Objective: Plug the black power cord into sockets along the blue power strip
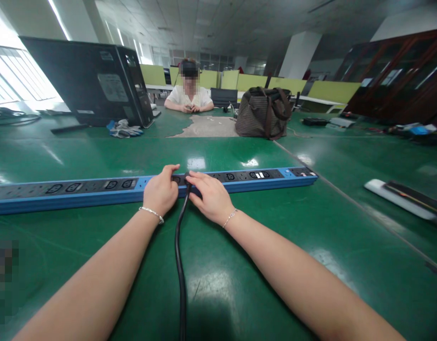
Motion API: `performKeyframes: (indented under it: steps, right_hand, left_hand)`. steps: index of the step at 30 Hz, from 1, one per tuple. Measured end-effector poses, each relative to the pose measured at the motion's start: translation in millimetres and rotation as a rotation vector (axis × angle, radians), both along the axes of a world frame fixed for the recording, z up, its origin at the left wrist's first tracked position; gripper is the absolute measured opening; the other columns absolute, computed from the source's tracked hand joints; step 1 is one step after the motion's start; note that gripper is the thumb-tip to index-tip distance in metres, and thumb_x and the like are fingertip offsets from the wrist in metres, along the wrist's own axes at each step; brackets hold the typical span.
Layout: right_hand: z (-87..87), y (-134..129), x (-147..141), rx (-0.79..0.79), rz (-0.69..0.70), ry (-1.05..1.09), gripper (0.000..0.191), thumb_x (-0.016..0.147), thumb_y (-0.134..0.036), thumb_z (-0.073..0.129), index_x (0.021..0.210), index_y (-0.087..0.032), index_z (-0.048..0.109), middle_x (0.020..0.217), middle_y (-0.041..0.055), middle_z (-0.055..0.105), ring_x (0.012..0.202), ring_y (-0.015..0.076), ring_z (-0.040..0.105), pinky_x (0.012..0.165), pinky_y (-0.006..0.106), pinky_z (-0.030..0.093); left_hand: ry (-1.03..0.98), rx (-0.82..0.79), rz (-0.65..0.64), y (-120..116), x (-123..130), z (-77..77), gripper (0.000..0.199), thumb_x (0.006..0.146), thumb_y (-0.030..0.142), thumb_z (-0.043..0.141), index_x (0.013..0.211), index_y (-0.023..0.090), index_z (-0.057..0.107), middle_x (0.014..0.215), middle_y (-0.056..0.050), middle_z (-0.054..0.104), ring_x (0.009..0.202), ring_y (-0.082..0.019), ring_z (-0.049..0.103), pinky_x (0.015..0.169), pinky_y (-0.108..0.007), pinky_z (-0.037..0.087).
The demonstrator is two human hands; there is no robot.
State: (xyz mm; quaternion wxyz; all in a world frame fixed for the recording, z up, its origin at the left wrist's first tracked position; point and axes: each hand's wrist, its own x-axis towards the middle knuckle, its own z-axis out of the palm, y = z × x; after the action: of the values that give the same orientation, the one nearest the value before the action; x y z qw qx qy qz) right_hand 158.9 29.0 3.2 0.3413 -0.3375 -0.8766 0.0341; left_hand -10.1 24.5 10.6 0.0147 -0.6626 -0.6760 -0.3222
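Note:
A long blue power strip with black sockets along its top lies across the green table. My left hand is closed around the strip near its middle, its fingertips partly hidden behind the strip. Just to the right, my right hand has its fingers bent over the black plug at the strip's sockets. Those fingers cover much of the plug, so how deep it sits cannot be seen. From the plug a thick black power cable runs down between my forearms to the lower edge of the view.
Beyond the strip, a black computer case and work gloves sit at the left. A brown bag stands on the green table further back. Another person sits opposite. A white and black bar lies at right.

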Motion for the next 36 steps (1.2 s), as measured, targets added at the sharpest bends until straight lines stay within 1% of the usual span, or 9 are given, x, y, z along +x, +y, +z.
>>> performKeyframes:
  steps: [2,6,12,19,23,26,29,32,36]
  right_hand:
    - [5.0,-2.3,-1.3,0.004,-0.038,-0.023,0.036,0.086,-0.027,0.054,0.121,-0.018,0.057,0.134,0.0065,0.054,0.123,0.0202,0.048,0.104,0.039,0.037]
    - [13.8,-1.7,-4.0,0.03,-0.083,-0.068,0.03,0.085,-0.026,0.057,0.114,-0.019,0.061,0.129,0.0051,0.059,0.117,0.0203,0.052,0.102,0.037,0.037]
    - [16.0,0.5,-6.7,0.041,-0.119,-0.088,0.024,0.088,-0.024,0.054,0.11,-0.022,0.062,0.125,0.0045,0.061,0.114,0.0193,0.053,0.101,0.04,0.034]
    - [9.2,2.1,-13.3,0.126,-0.115,-0.108,0.022,0.091,-0.021,0.046,0.108,-0.019,0.06,0.123,0.0083,0.06,0.107,0.0203,0.055,0.095,0.037,0.037]
    - [10.2,3.6,-21.7,0.127,-0.181,-0.108,0.021,0.092,-0.025,0.044,0.103,-0.017,0.06,0.108,0.0095,0.062,0.094,0.0211,0.056,0.087,0.035,0.043]
    - [8.1,4.2,-25.4,0.135,-0.211,-0.098,0.022,0.091,-0.03,0.045,0.099,-0.015,0.06,0.099,0.0101,0.061,0.089,0.0219,0.056,0.082,0.035,0.045]
    - [2.9,6.5,-25.6,0.119,-0.194,-0.049,0.025,0.09,-0.029,0.048,0.105,-0.014,0.06,0.101,0.0107,0.06,0.093,0.0219,0.055,0.086,0.035,0.047]
    - [-2.7,9.4,-24.8,0.105,-0.146,0.008,0.031,0.089,-0.023,0.047,0.116,-0.013,0.058,0.115,0.0127,0.059,0.108,0.0209,0.052,0.097,0.034,0.044]
    - [-5.6,9.9,-24.5,0.073,-0.112,0.036,0.034,0.09,-0.02,0.044,0.12,-0.011,0.058,0.129,0.0124,0.056,0.12,0.0189,0.049,0.106,0.032,0.038]
  left_hand:
    - [0.134,-0.036,0.072,0.1,-3.4,2.0,0.043,0.081,0.018,0.035,0.119,0.018,0.054,0.11,-0.01,0.067,0.102,-0.025,0.063,0.09,-0.04,0.046]
    - [0.258,-0.068,0.051,2.5,-7.0,2.4,0.042,0.081,0.02,0.031,0.109,0.017,0.062,0.108,-0.009,0.068,0.102,-0.023,0.062,0.093,-0.036,0.044]
    - [0.267,-0.035,0.046,2.8,-6.8,-0.9,0.042,0.086,0.025,0.029,0.108,0.018,0.063,0.107,-0.008,0.069,0.101,-0.022,0.062,0.091,-0.035,0.044]
    - [0.37,-0.003,-0.036,3.2,-8.4,-2.5,0.041,0.09,0.035,0.027,0.11,0.019,0.06,0.11,-0.009,0.067,0.103,-0.023,0.06,0.09,-0.037,0.042]
    - [0.37,-0.047,-0.049,2.6,-9.9,-0.7,0.04,0.088,0.038,0.034,0.113,0.019,0.058,0.116,-0.01,0.065,0.109,-0.025,0.058,0.092,-0.039,0.041]
    - [0.375,-0.071,-0.077,0.3,-10.3,1.2,0.046,0.085,0.043,0.038,0.118,0.016,0.056,0.12,-0.012,0.062,0.113,-0.028,0.055,0.095,-0.043,0.039]
    - [0.4,-0.063,-0.098,-1.5,-9.8,1.8,0.048,0.084,0.044,0.04,0.12,0.016,0.054,0.121,-0.012,0.061,0.113,-0.029,0.054,0.096,-0.043,0.039]
    - [0.419,-0.047,-0.098,-1.4,-9.2,0.9,0.048,0.082,0.046,0.043,0.119,0.016,0.054,0.12,-0.012,0.061,0.112,-0.029,0.055,0.095,-0.043,0.039]
    - [0.416,-0.032,-0.088,-0.2,-9.5,-1.0,0.047,0.082,0.046,0.044,0.118,0.018,0.055,0.119,-0.012,0.062,0.112,-0.029,0.055,0.095,-0.043,0.039]
